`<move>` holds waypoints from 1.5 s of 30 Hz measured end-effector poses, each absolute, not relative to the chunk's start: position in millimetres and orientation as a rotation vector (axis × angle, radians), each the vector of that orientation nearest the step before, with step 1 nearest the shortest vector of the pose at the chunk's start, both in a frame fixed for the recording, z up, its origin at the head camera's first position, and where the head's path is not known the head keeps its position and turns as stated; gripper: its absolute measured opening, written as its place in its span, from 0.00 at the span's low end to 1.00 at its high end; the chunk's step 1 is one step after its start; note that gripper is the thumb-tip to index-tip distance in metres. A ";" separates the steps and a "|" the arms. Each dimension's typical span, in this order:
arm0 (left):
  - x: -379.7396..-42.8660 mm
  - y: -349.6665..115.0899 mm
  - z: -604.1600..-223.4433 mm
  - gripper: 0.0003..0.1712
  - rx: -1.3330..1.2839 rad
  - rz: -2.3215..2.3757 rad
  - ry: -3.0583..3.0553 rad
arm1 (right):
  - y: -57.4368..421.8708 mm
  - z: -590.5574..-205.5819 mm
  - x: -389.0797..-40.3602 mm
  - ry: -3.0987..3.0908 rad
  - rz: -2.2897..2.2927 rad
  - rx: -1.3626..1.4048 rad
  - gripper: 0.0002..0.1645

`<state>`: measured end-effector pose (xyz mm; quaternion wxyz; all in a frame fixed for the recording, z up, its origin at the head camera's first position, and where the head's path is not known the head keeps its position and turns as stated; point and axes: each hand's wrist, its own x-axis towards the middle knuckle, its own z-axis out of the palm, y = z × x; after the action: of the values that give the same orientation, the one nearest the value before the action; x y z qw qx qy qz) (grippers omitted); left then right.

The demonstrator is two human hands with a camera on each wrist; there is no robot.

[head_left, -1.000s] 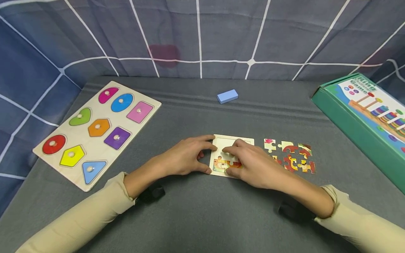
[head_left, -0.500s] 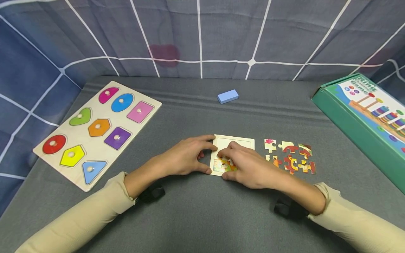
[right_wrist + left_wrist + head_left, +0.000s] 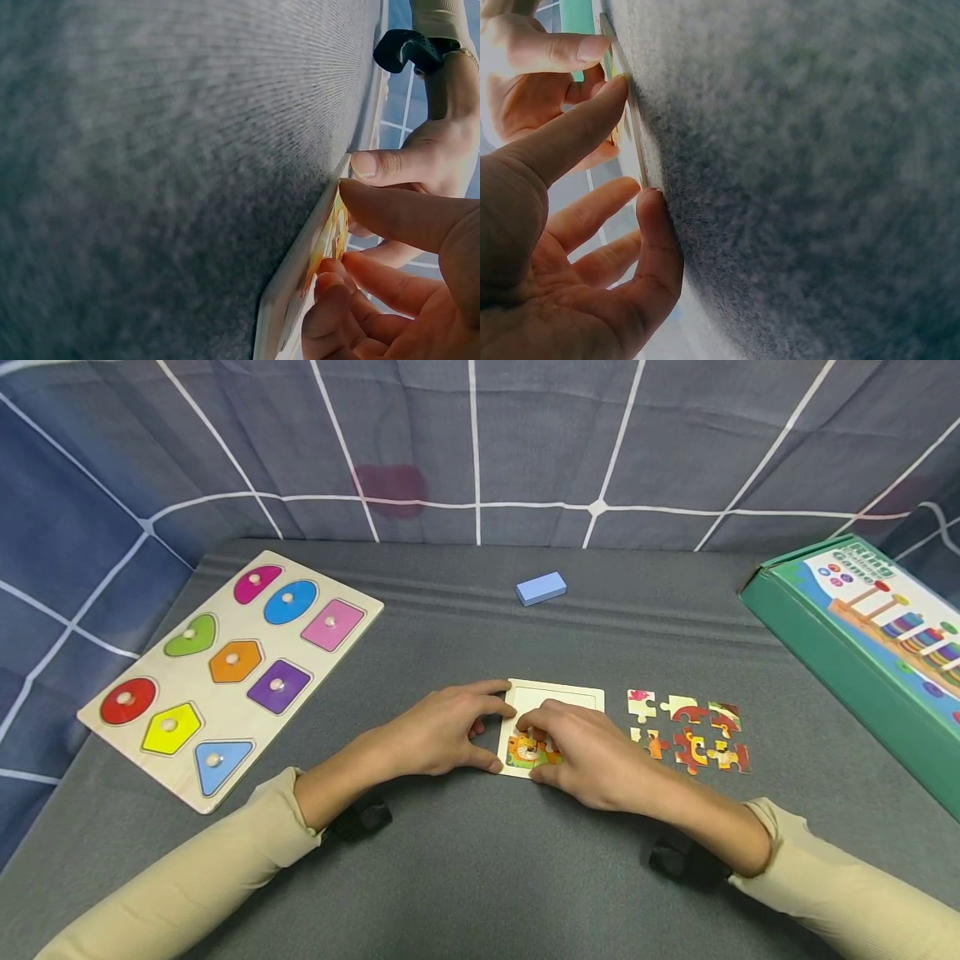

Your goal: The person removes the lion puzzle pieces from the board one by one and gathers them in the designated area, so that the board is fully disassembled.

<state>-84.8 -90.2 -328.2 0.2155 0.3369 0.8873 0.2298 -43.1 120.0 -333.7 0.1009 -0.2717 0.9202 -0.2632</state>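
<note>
My left hand (image 3: 446, 732) holds the left edge of a small wooden puzzle board (image 3: 531, 696), with thumb and index finger at its corners. Joined jigsaw pieces with a lion's face (image 3: 527, 750) lie in the lower part of its recess. Over them bends my right hand (image 3: 596, 758), pinching a jigsaw piece between thumb and fingers, mostly hidden in the head view. In the right wrist view, the right thumb and fingertips touch the orange-yellow pieces (image 3: 337, 225) on the board. Several loose jigsaw pieces (image 3: 687, 752) lie in two rows right of the board.
A wooden peg board (image 3: 292, 647) with coloured knobbed shapes lies on the left of the grey cloth. A blue block (image 3: 541, 588) lies behind the puzzle. At the right stands a green toy box (image 3: 832, 660). A checked curtain (image 3: 525, 452) hangs behind.
My right hand has shifted slightly left with a piece, which now sits against the others so that the lion's face shows. The left hand has stayed at the board's edge.
</note>
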 end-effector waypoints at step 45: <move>-84.6 -89.8 -328.6 0.36 0.921 0.614 2.465 | 157.5 -329.1 -29.8 2.681 -0.963 -0.749 0.31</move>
<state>-84.6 -89.8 -328.6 0.2181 0.3327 0.8903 0.2217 -29.8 157.5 -329.1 0.0980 -0.2532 0.9057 -0.3255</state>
